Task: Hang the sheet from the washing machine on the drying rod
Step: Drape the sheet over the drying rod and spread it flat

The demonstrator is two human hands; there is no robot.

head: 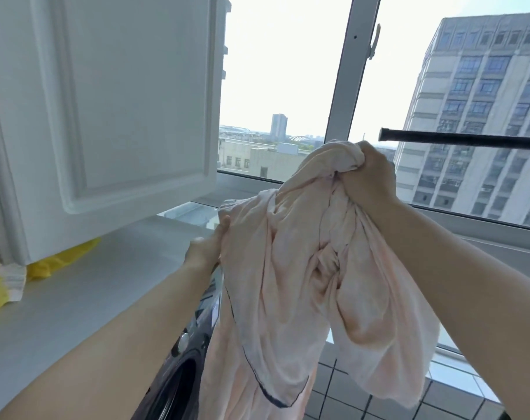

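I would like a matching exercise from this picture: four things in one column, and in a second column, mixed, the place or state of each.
Things:
1. sheet
2. drying rod
3. washing machine
4. yellow bag

Places or states:
A. on the counter, under the white cabinet
B. bunched, held by the left hand and the right hand
C. bare, in front of the window
D. below the counter, behind the hanging cloth

Pairs: 1-B, 2-C, 3-D, 4-A

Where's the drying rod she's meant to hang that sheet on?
The dark drying rod juts in from the head view's right edge, before the window, just above and right of the right hand gripping the pink sheet.
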